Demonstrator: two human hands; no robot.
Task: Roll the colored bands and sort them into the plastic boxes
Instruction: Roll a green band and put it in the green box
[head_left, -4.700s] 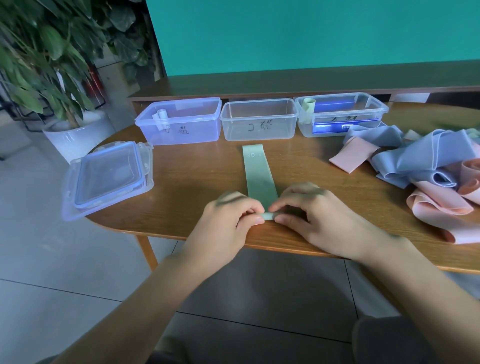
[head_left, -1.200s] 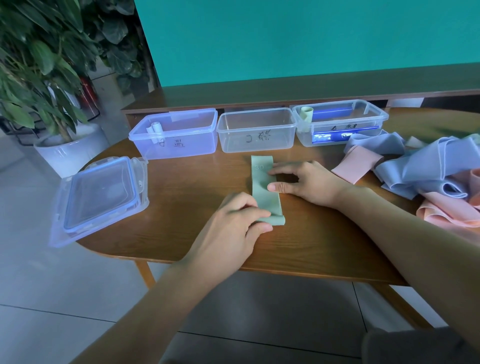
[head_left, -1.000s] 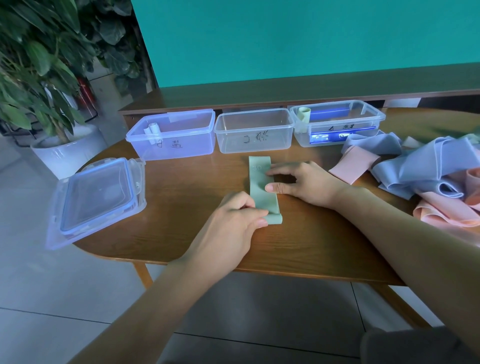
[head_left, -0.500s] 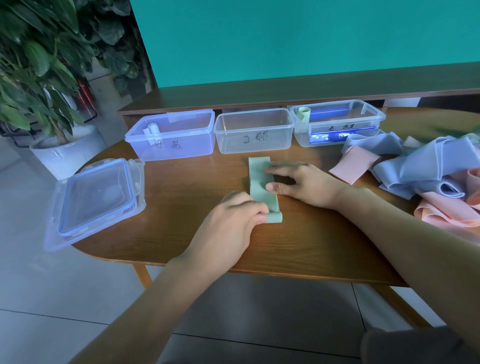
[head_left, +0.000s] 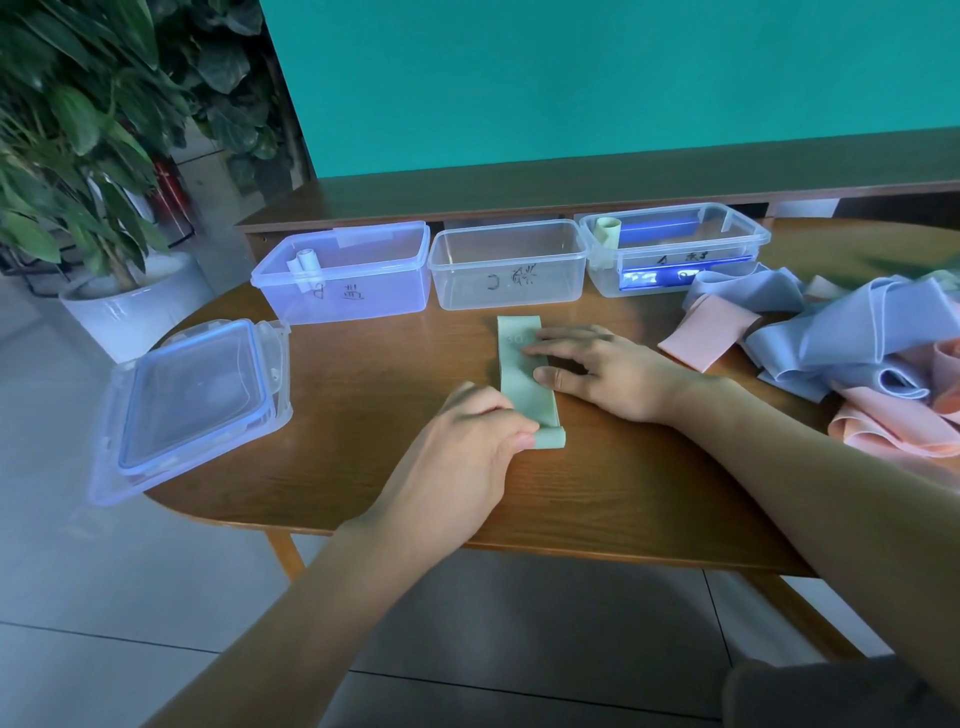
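Note:
A pale green band (head_left: 523, 371) lies flat on the wooden table (head_left: 597, 483), its near end rolled into a small coil. My left hand (head_left: 467, 457) pinches that coil at its left side. My right hand (head_left: 608, 371) lies with straight fingers on the flat part of the band, pressing it down. Three clear plastic boxes stand in a row behind: the left one (head_left: 345, 278) with a small white roll taped on, the middle one (head_left: 511, 270) with nothing in it, the right one (head_left: 675, 249) holding something blue and a small pale roll. Loose blue and pink bands (head_left: 841, 353) are heaped at the right.
A stack of clear lids (head_left: 195, 402) sits on the table's left end, overhanging the edge. A potted plant (head_left: 93, 171) stands on the floor at far left. A dark wooden shelf (head_left: 597, 187) runs behind the boxes, under a teal wall.
Since 4.7 s ago my right hand left the coil and moved up to press the band's flat part. Over the last second both hands have stayed almost still.

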